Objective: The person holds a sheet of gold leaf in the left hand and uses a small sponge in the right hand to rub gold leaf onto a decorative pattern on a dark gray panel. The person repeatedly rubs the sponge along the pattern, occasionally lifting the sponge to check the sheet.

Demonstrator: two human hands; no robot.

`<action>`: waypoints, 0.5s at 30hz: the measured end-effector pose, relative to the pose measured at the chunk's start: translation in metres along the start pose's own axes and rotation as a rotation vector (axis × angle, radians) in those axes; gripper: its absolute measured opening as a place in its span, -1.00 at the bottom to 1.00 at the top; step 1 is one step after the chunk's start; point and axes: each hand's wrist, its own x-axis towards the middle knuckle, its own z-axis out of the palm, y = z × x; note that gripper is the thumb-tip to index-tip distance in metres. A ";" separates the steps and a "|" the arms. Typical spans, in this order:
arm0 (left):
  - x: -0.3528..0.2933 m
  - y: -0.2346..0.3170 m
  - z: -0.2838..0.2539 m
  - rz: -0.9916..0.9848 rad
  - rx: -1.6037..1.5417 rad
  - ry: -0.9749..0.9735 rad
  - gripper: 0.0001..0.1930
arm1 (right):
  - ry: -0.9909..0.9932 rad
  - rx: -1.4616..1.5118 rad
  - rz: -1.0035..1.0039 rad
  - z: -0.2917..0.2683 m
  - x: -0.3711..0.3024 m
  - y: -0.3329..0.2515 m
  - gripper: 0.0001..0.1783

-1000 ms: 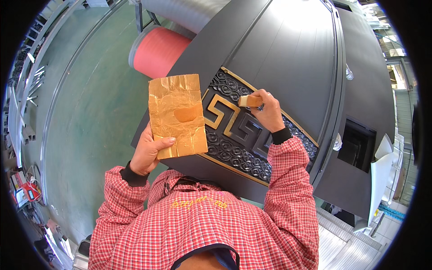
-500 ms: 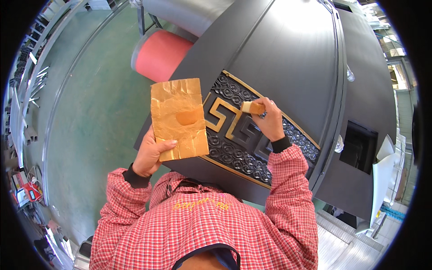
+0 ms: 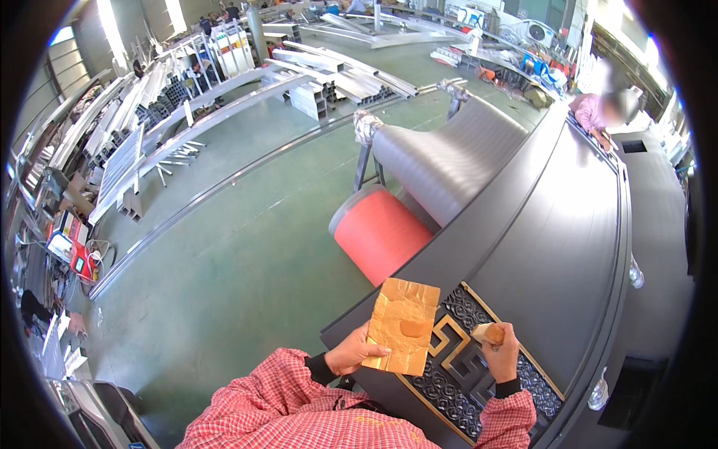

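Btwn the two hands, in the near part of a dark grey panel (image 3: 550,247), sits a carved inset (image 3: 447,396) w/ scrolled bands and a raised key pattern (image 3: 458,352), gold on the L hand's side, dark farther along. L hand (image 3: 348,352), thumb on top, holds a gold card (image 3: 396,346) by its lower L corner; a darker amber patch (image 3: 416,329) shows on its face. R hand (image 3: 502,354), fingers pinched narrow, grips a small cream-and-tan block (image 3: 488,334) over the inset, just R of the card; contact w/ the surface can't be told. Beyond the L hand: a red roll (image 3: 383,233) and, farther, a grey sheet roll (image 3: 456,157). Well beyond the R hand, near the panel's far end: a person (image 3: 588,112) in pink.
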 end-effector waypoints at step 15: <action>-0.002 -0.007 0.000 -0.029 0.020 -0.033 -0.31 | 0.070 0.354 0.069 -0.018 -0.022 -0.069 -0.54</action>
